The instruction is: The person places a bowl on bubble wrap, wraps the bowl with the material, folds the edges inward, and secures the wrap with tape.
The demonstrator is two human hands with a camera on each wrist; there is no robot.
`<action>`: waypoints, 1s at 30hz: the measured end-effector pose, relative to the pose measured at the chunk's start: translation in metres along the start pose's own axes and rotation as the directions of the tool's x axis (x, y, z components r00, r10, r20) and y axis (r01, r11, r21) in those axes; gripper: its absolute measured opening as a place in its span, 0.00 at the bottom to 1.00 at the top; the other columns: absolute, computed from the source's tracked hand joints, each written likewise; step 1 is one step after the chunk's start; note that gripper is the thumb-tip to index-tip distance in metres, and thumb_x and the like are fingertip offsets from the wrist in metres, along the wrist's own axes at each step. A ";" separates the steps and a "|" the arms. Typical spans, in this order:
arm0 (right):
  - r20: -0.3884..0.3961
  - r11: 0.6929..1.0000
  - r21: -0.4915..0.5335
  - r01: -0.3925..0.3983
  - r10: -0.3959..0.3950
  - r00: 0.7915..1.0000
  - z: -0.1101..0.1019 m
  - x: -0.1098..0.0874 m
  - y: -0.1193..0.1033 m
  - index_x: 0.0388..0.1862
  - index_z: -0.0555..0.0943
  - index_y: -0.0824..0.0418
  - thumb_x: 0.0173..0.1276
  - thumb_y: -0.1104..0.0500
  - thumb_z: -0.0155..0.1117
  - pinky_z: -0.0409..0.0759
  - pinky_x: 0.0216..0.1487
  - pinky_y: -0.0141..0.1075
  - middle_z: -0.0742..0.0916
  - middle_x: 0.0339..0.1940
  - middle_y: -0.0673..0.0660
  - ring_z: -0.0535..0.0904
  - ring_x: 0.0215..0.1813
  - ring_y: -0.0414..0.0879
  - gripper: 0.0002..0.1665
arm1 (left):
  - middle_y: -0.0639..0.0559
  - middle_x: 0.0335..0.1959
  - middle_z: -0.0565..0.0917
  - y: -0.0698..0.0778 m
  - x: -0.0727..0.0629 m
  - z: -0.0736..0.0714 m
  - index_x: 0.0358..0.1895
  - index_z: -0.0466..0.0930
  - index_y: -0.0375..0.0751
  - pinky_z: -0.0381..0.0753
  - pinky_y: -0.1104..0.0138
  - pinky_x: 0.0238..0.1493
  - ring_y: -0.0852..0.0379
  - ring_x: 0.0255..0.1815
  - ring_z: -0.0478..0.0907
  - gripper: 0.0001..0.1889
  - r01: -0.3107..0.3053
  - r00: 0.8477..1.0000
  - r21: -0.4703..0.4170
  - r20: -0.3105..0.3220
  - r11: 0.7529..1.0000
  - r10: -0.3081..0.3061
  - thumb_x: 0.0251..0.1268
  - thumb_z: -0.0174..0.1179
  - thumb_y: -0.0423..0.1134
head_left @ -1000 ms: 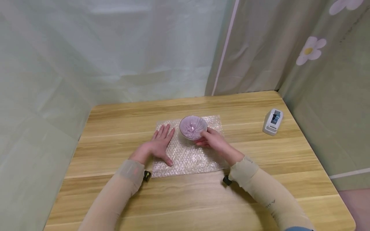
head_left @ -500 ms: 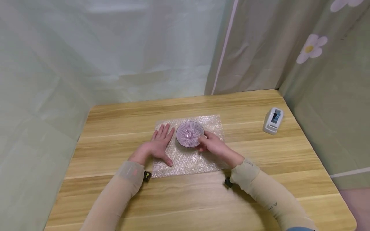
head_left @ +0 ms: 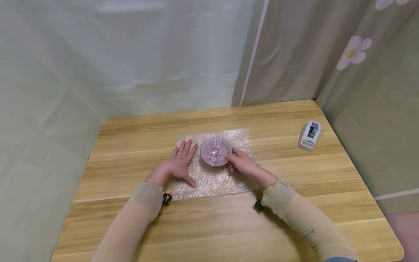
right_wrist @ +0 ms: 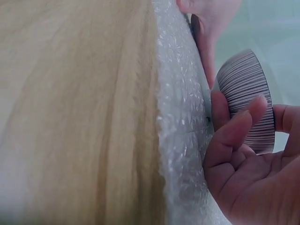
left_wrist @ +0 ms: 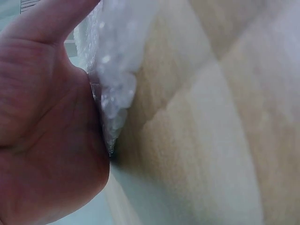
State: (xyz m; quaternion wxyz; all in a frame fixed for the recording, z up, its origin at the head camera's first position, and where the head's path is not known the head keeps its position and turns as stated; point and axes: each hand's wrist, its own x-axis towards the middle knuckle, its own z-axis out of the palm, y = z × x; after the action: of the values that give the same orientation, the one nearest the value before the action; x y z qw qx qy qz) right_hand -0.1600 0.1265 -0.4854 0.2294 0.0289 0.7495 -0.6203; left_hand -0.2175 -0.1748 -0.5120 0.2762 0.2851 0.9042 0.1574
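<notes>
A small bowl [head_left: 214,150] with fine purple stripes stands upright over the middle of a sheet of bubble wrap [head_left: 209,185]. My right hand [head_left: 243,162] grips the bowl's right side, thumb at the rim and fingers against the outside. In the right wrist view the striped outer wall of the bowl [right_wrist: 243,77] shows between thumb and fingers, its foot close to the wrap. Spread flat, my left hand [head_left: 179,163] rests on the left part of the bubble wrap, fingers straight. The left wrist view shows its palm side [left_wrist: 47,112] along the wrap's edge.
A white and grey tape dispenser [head_left: 309,135] stands at the right back of the wooden table [head_left: 209,229]. Curtains [head_left: 163,54] hang behind the table and on both sides.
The right hand has brought the bowl slightly left and down toward the wrap, then hardly moved in the last half second. My left hand has stayed in place.
</notes>
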 end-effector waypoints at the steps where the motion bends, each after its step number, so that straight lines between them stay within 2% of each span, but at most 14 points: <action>1: 0.004 1.000 0.005 0.001 -0.001 1.000 0.000 0.000 0.000 0.81 0.67 0.67 0.78 0.57 0.57 0.75 0.29 0.30 0.83 0.42 0.58 0.76 0.27 0.40 0.36 | 0.40 0.84 0.14 0.000 0.000 0.000 0.87 0.23 0.44 0.18 0.44 0.81 0.43 0.83 0.08 0.90 -0.001 1.000 0.001 -0.001 1.000 0.001 0.28 0.85 0.71; 8: 0.030 1.000 0.029 -0.004 0.003 1.000 -0.002 -0.002 0.000 0.79 0.68 0.67 0.78 0.58 0.55 0.78 0.31 0.31 0.87 0.45 0.62 0.77 0.28 0.41 0.33 | 0.41 0.84 0.14 0.000 0.001 0.000 0.87 0.23 0.44 0.19 0.43 0.81 0.43 0.83 0.08 0.90 -0.001 1.000 0.003 -0.002 1.000 0.001 0.29 0.85 0.71; 19: 0.057 0.998 0.052 -0.033 0.030 0.998 -0.002 -0.001 0.000 0.81 0.66 0.66 0.79 0.58 0.55 0.79 0.32 0.31 0.86 0.46 0.61 0.78 0.30 0.41 0.34 | 0.41 0.84 0.15 -0.004 0.001 0.002 0.88 0.24 0.44 0.20 0.42 0.81 0.42 0.83 0.09 0.90 0.000 1.000 0.012 -0.011 1.000 0.000 0.28 0.85 0.71; 25: 0.045 0.995 0.083 -0.057 0.053 0.998 -0.002 -0.002 -0.001 0.84 0.62 0.65 0.78 0.59 0.55 0.80 0.33 0.30 0.83 0.40 0.57 0.79 0.31 0.41 0.38 | 0.40 0.84 0.15 -0.002 0.001 0.001 0.88 0.25 0.43 0.19 0.42 0.81 0.41 0.83 0.09 0.91 -0.002 1.000 -0.001 -0.004 1.000 0.002 0.26 0.85 0.71; 30: 0.028 0.995 0.100 -0.031 0.028 0.999 0.000 -0.003 -0.002 0.83 0.63 0.67 0.77 0.62 0.54 0.82 0.34 0.29 0.84 0.36 0.56 0.79 0.31 0.41 0.37 | 0.41 0.84 0.14 -0.002 0.001 0.000 0.87 0.23 0.45 0.19 0.43 0.81 0.42 0.83 0.08 0.90 0.007 1.000 0.002 0.007 1.000 -0.007 0.28 0.85 0.71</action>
State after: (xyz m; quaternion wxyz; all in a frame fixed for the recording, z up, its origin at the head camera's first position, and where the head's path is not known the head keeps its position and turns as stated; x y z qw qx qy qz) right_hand -0.1575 0.1269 -0.4825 0.2469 0.0433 0.7139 -0.6539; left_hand -0.2191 -0.1757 -0.5134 0.2798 0.2826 0.9044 0.1546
